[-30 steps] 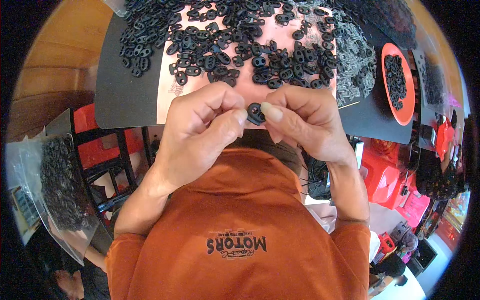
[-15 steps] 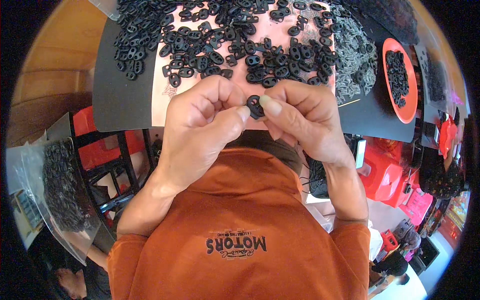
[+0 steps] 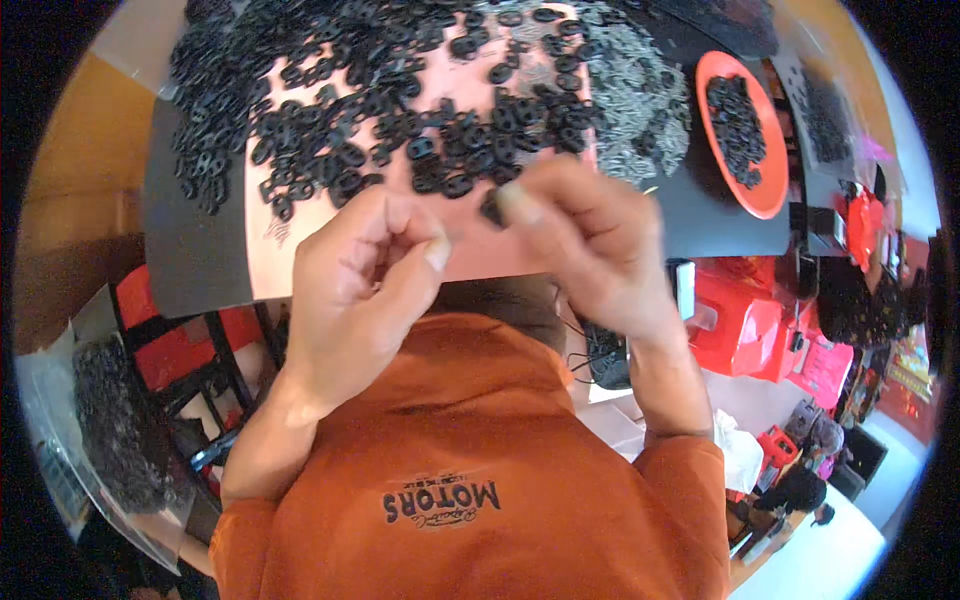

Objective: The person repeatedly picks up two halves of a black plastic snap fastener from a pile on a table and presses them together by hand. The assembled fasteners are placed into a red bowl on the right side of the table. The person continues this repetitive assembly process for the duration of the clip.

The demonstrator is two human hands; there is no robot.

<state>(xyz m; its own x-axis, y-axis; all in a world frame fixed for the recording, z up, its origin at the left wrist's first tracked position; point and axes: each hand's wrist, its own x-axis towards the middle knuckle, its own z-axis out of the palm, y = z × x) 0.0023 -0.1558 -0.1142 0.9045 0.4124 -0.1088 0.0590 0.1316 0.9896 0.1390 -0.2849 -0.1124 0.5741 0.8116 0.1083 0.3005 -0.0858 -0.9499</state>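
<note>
Pinched between the thumb and fingers of my right hand (image 3: 600,240) is a small black plastic cord lock (image 3: 491,208), smeared by motion. My left hand (image 3: 350,310) hovers to its left with the fingers curled and the thumb tip against the index finger; anything in that pinch is hidden. Both hands are over the near edge of a pink sheet (image 3: 480,255) on the dark table. Just beyond them lie many loose black cord lock pieces (image 3: 340,155), and to their right a heap of small silvery springs (image 3: 640,105).
An orange-red oval plate (image 3: 767,200) holding black parts stands at the table's right. Below the table's right side are red stools (image 3: 735,320). A clear bag of black parts (image 3: 115,430) is at the left. One person (image 3: 795,490) is at the lower right; another's arm shows lower left.
My hands have come apart; the cord lock both were touching has gone with my right hand. The whole view has shifted, so the table sits further left.
</note>
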